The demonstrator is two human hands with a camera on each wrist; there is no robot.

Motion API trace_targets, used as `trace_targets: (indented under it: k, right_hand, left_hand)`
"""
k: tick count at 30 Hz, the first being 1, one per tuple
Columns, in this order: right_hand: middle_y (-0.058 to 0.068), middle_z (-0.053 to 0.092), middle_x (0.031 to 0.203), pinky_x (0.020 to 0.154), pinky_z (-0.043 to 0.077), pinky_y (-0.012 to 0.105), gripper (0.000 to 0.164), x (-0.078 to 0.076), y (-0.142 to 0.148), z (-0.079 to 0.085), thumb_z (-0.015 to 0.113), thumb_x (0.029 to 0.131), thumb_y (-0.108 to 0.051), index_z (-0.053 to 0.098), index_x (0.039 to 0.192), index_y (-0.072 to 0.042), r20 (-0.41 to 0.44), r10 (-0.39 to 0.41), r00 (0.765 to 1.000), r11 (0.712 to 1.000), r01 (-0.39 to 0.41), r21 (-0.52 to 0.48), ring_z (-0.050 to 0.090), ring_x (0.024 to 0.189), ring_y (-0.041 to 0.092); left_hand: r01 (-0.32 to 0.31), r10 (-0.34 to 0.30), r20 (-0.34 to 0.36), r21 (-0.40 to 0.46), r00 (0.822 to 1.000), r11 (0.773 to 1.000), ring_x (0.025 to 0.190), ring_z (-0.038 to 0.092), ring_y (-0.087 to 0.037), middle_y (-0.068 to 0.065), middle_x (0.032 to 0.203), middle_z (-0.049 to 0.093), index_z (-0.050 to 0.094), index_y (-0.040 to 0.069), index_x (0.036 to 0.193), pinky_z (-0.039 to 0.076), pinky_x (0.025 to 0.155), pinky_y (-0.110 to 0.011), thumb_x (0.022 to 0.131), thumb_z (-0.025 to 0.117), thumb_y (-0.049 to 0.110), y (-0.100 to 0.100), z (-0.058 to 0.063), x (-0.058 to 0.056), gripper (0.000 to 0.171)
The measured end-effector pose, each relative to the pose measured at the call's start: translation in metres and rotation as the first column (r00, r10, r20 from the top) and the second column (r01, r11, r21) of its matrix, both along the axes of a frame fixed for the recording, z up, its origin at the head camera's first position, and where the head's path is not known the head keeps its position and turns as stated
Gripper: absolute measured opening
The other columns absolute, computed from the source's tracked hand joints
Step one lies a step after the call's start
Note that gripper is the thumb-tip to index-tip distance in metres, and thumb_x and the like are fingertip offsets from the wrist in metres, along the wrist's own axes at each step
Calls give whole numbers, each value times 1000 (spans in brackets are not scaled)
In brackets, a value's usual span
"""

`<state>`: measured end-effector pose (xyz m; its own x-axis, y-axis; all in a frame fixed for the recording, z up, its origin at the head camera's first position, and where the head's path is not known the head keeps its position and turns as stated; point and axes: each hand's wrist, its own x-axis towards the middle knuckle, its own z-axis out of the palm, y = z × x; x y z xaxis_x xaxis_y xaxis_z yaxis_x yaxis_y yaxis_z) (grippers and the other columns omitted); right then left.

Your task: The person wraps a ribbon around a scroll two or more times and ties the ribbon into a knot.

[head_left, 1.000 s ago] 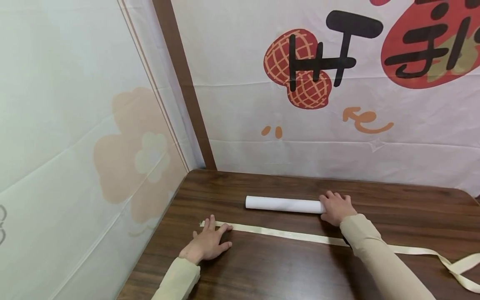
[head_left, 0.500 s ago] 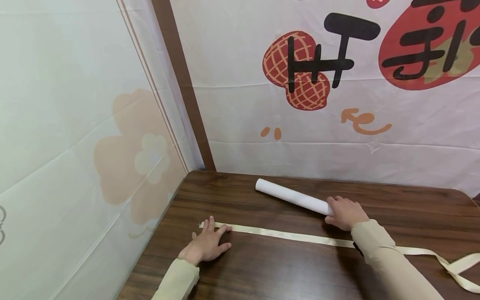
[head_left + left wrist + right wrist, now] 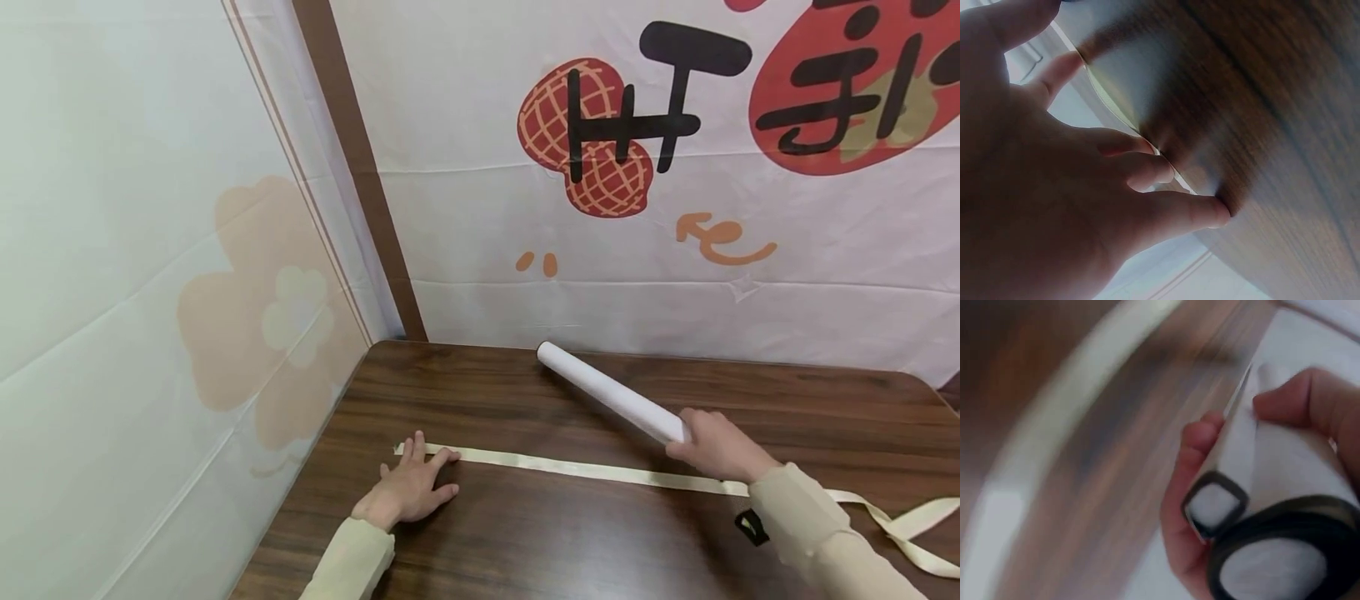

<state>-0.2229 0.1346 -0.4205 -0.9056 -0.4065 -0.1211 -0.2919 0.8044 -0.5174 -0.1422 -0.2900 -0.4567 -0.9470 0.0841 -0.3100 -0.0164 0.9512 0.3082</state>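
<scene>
My left hand [image 3: 408, 490] lies with fingers spread over the left end of a cream ribbon [image 3: 555, 464], fingertips resting on the ribbon and the wooden table [image 3: 540, 533]. Seen close in the left wrist view, the fingers [image 3: 1179, 212] reach down to the ribbon and wood. My right hand [image 3: 720, 446] grips the near end of a white roll [image 3: 611, 392], which slants away to the back left. In the right wrist view the thumb and fingers wrap the roll [image 3: 1297, 456]; its end has a large dark-rimmed round and a smaller squarish dark-rimmed opening [image 3: 1213, 505].
The ribbon runs straight rightward under the right forearm, then loops loosely [image 3: 911, 529] at the right. A small black device [image 3: 752, 527] sits at the right wrist. White printed cloth [image 3: 465, 208] hangs behind and on the left, close along the table edges.
The right hand has moved right and nearer, swinging the white roll from nearly level to a slant with its far end toward the back. The left hand has stayed on the ribbon.
</scene>
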Motion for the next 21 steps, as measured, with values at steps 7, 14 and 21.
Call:
trace_targets:
  k: [7, 14, 21]
  right_hand:
    - [6, 59, 77, 56, 48, 28, 28, 38, -3, -11, 57, 88, -15, 56, 100, 10, 305, 7, 952, 917, 116, -382, 56, 66, 14]
    - [5, 64, 79, 60, 52, 27, 29, 79, -13, -29, 49, 96, -21, 56, 105, 6, 598, 106, 794, 730, 346, -589, 62, 70, 13]
    - [5, 65, 72, 57, 52, 28, 30, 106, -23, -41, 47, 95, -20, 58, 100, 8, 579, 28, 815, 721, 385, -576, 64, 65, 16]
  left_hand:
    - [0, 0, 0, 5, 1000, 1000, 144, 13, -51, -36, 155, 10, 46, 25, 138, 21, 95, -81, 94, 59, 39, 1, -1, -1, 47]
    - [-3, 3, 1, 12, 1000, 1000, 143, 13, -52, -36, 154, 11, 47, 25, 137, 20, 96, -81, 93, 59, 39, 1, -2, -1, 47]
    - [-7, 7, 21, 2, 1000, 1000, 144, 11, -52, -36, 155, 9, 46, 24, 139, 19, 96, -81, 94, 59, 39, 3, -2, -3, 50]
